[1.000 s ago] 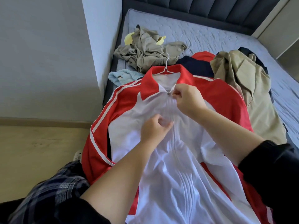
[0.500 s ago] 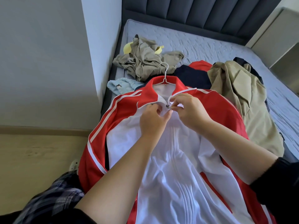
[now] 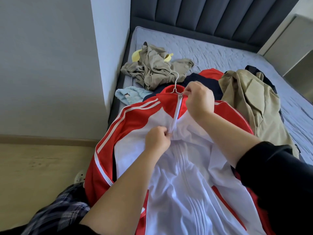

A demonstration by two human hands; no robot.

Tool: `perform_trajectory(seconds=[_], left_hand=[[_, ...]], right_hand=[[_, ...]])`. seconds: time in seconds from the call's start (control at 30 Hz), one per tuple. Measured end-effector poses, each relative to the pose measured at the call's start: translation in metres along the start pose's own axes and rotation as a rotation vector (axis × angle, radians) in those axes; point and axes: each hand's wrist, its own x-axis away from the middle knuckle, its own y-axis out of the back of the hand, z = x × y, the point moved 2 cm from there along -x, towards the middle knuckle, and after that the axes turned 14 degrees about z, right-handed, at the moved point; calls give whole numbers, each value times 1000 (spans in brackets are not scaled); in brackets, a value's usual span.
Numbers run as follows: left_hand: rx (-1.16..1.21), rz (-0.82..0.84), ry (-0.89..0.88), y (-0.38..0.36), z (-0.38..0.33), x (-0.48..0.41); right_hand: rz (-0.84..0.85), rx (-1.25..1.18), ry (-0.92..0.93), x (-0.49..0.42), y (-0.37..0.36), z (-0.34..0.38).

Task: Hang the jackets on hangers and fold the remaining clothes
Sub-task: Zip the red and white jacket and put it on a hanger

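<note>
the bed [image 3: 220, 53] carries everything. the red and white jacket [image 3: 186, 192] lies face up over its near edge and spills toward my lap. a tan jacket [image 3: 250, 102] is just to its right, and an olive heap [image 3: 157, 70] and a pale blue cloth [image 3: 128, 96] lie beyond its collar. compared with half a second back, the zip is higher, up from the base of the collar to its top, so the front is closed all the way. my right hand [image 3: 199, 99] is at the collar's top edge, fingers pinching the zipper pull [image 3: 181, 95]. my left hand [image 3: 157, 141] sits lower, fingers curled and pinching the white fabric beside the zip to keep it taut. the hook of the wire hanger [image 3: 176, 80] pokes out of the collar. i judge this jacket is ready to lift and hang, while the other clothes are not yet sorted.
</note>
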Motion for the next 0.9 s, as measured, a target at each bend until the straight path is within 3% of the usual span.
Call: perform_trajectory(seconds=[0.1, 0.2, 0.3, 0.4, 0.47, 0.57, 0.73, 0.9], left_hand=[[-9, 28, 24, -1, 6, 0], [-20, 46, 41, -5, 11, 3], [1, 29, 40, -8, 14, 5], [11, 38, 23, -6, 14, 3], [8, 46, 6, -4, 15, 1], [28, 48, -34, -2, 15, 2], [272, -21, -50, 17, 0, 12], [245, -60, -93, 51, -18, 21]], right_hand=[[66, 26, 66, -6, -10, -1], [143, -95, 105, -3, -26, -8], [201, -120, -78, -11, -32, -33], [443, 153, -300, -19, -37, -62], [546, 199, -377, -22, -38, -71], [538, 109, -436, -28, -38, -73], [432, 46, -472, -27, -27, -62], [359, 76, -521, -15, -2, -54]])
